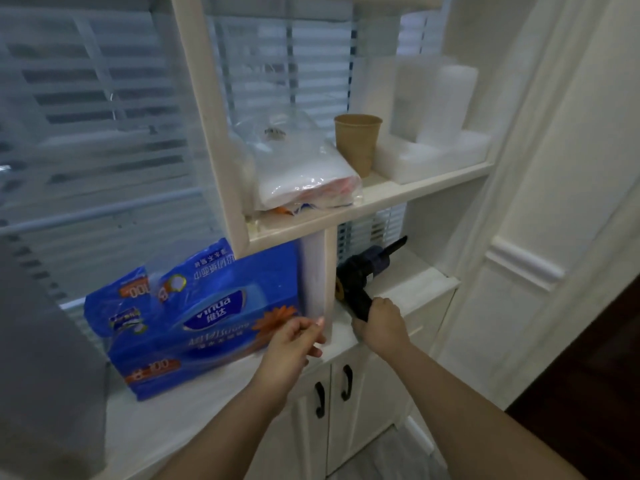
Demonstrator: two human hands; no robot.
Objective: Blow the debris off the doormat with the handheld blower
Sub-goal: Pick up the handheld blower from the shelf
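A dark handheld blower (363, 268) lies in the lower right cubby of a white shelf unit, its thin nozzle pointing up and to the right toward the back. My right hand (381, 325) is closed around its black handle at the cubby's front edge. My left hand (298, 341) hovers beside the white upright divider (317, 285), fingers loosely curled and holding nothing. No doormat is in view.
A blue pack of tissues (204, 317) lies on the countertop to the left. On the upper shelf (398, 195) rest a clear plastic bag (298, 168), a brown paper cup (356, 143) and white foam blocks (433, 133). Cabinet doors with black handles (332, 386) sit below.
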